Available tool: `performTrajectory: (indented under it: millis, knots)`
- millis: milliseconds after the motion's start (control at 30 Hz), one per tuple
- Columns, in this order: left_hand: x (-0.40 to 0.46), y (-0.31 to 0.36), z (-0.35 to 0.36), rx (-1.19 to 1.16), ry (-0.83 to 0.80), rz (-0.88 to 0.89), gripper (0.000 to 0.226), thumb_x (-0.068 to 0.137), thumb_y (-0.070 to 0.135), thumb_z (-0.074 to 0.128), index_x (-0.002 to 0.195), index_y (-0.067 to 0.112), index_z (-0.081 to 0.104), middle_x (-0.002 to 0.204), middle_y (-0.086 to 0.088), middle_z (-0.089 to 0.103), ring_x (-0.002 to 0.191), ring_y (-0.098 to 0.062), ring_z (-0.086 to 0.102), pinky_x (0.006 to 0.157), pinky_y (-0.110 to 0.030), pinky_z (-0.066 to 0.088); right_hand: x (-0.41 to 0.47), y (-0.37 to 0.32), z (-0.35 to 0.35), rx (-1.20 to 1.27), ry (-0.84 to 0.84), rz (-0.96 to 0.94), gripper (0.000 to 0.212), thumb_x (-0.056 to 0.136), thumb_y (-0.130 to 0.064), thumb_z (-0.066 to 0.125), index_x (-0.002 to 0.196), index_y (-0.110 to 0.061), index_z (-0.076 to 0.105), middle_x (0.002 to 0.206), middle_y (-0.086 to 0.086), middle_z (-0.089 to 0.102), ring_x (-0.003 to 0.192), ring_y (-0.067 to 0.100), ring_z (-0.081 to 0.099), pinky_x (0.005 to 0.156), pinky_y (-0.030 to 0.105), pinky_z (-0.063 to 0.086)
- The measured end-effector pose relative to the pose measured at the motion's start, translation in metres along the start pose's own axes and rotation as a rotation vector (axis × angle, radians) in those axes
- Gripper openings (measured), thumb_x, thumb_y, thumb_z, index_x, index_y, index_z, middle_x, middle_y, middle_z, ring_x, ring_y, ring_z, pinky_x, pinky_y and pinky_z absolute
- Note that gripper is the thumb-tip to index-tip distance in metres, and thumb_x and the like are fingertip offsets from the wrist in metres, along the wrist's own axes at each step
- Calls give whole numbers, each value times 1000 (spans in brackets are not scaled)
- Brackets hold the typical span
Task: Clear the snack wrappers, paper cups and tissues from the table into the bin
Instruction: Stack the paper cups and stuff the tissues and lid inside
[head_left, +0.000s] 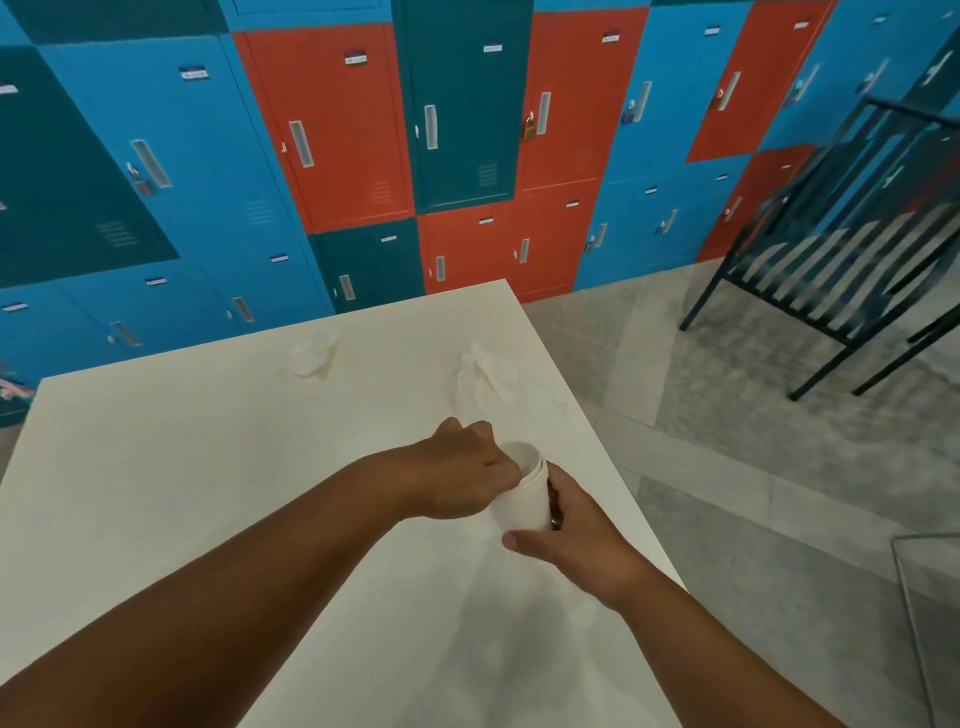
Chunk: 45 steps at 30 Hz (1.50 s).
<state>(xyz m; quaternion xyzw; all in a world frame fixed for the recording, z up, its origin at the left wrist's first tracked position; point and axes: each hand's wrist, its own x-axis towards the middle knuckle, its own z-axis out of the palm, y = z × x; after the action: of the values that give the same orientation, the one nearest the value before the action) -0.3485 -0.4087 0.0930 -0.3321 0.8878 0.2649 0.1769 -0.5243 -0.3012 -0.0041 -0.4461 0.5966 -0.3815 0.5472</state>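
Head view: near the tabletop's (156, 493) right edge, the right hand (576, 530) has its grip wrapped around a stack of white paper cups (522, 499), nested and tilted, the top one empty. The left hand (462, 473) pinches the stack's rim. Two crumpled white tissues lie toward the far edge: one (311, 353) mid-edge, the other (483, 376) by the far right corner.
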Motion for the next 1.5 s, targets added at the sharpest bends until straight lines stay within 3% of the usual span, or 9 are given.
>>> performTrajectory:
  millis: [200,300,433,633,767,900,1100,1300,1500]
  knots:
    - [41,-16,-17,-518,530,-63,28,98,23,49,80,32,69,87,24,65,92,-5,62,72,-7,43,1,3,-19,-16,31,1,77,70,-28,91,135,-48,54,129,-15,68,121,11,64,102,40,57]
    - [78,-42,-20,-586,712,-291,21,97,15,58,92,34,66,103,15,63,98,-11,62,73,-12,44,3,5,-32,-6,49,13,80,69,-26,91,137,-46,54,130,-16,68,122,11,64,104,40,56]
    - [114,-68,-8,-138,513,-358,82,87,6,69,150,42,31,162,0,23,143,-33,34,102,-40,47,4,10,-50,-5,50,26,84,70,-23,93,140,-44,52,132,-16,67,123,10,63,104,38,56]
    - [164,-77,4,263,187,-248,101,91,24,68,153,53,-5,165,5,-24,152,-38,-6,117,-56,29,7,22,-77,-20,79,52,85,69,-25,93,139,-49,51,132,-19,68,122,6,63,104,35,55]
    - [178,-72,9,304,143,-236,74,98,22,54,154,49,16,167,1,6,150,-37,13,116,-50,33,9,30,-91,-17,93,75,89,69,-25,93,143,-45,48,133,-17,67,123,6,64,104,36,55]
    - [163,-69,23,229,416,-236,40,96,12,48,130,31,58,120,0,52,115,-22,49,93,-37,51,11,33,-92,-16,80,82,89,69,-23,93,144,-42,49,132,-14,68,122,10,65,105,40,55]
    - [124,-64,23,-163,610,-346,21,92,18,55,91,30,72,85,8,63,85,-19,64,72,-31,52,16,26,-73,-20,24,68,85,72,-18,92,143,-39,51,132,-13,68,123,9,64,106,38,54]
    - [64,-32,0,-350,651,-257,14,93,27,69,105,31,75,98,7,61,81,-11,58,68,-7,37,12,15,-40,-38,-20,29,81,70,-23,92,138,-45,53,128,-15,69,120,9,66,101,34,57]
    - [3,-10,5,-333,488,-140,20,89,20,74,97,36,65,94,15,58,83,-15,61,65,-10,44,3,-2,0,-63,-63,7,79,68,-34,91,135,-49,52,123,-18,69,113,8,66,93,33,60]
